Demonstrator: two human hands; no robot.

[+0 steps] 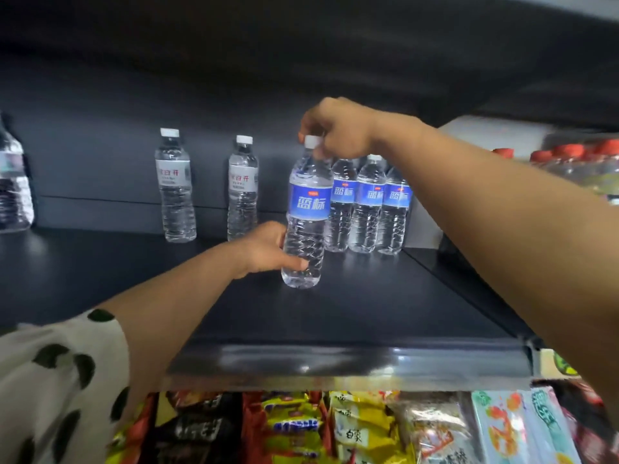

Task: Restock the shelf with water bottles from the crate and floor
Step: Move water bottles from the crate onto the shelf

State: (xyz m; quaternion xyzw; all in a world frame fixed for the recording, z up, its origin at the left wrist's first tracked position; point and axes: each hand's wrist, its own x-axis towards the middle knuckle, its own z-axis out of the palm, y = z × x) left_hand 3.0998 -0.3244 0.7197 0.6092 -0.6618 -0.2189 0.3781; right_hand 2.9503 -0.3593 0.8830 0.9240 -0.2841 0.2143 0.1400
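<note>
Shelf (351, 306): dark, fills the middle of the frame; its front lip runs across the lower centre; a dark board hangs over it along the top
Sleeve (50, 390): white with black dots, lower left corner; the bare left forearm runs from it up toward the centre
Right arm: bare, comes in from the right edge and slants up to the upper centre
Snacks (335, 426): bright packets in a row under the shelf, along the bottom edge
Blue row (366, 204): three blue-label bottles standing side by side at the back right of the shelf, just behind the held bottle
Bottle (306, 216): blue label, white cap, upright at the centre of the frame; its base looks to be on the shelf, in front of the blue row
White pair (207, 185): two white-label bottles, apart from each other, standing centre left at the back
Left bottle (13, 189): clear, cut by the left edge
Red caps (569, 152): bottles at the right edge, blurred
Right hand (338, 128): fingers pinched on the bottle's cap from above
Left hand (266, 247): fingers and thumb curled round the bottle's lower body
</note>
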